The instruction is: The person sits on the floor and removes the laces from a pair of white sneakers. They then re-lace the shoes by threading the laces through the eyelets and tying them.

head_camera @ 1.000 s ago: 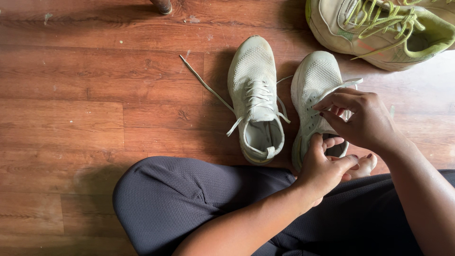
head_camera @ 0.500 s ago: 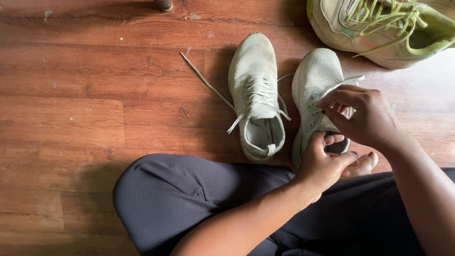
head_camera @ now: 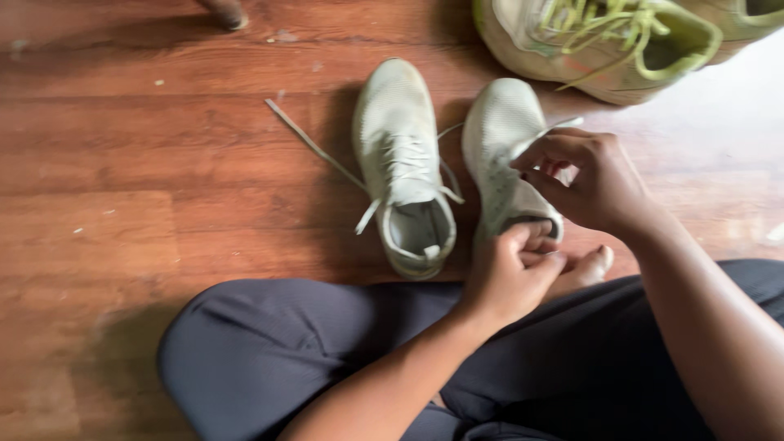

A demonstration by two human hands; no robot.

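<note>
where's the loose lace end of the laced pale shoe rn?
Head view, left of centre: the loose lace trails up-left across the wood floor from the laced pale shoe, away from both hands.

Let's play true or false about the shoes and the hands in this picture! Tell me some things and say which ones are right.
1. The right hand pinches a lace over the pale shoe on the right. True.
2. The left hand lies flat on the wooden floor. False: it grips the heel end of that same shoe.
3. The pale shoe on the left has a long lace trailing out across the floor. True.
4. The shoe with yellow-green laces sits between the two pale shoes. False: it lies apart, at the top edge of the view.
5. Neither hand touches the pale shoe on the left. True.
</note>
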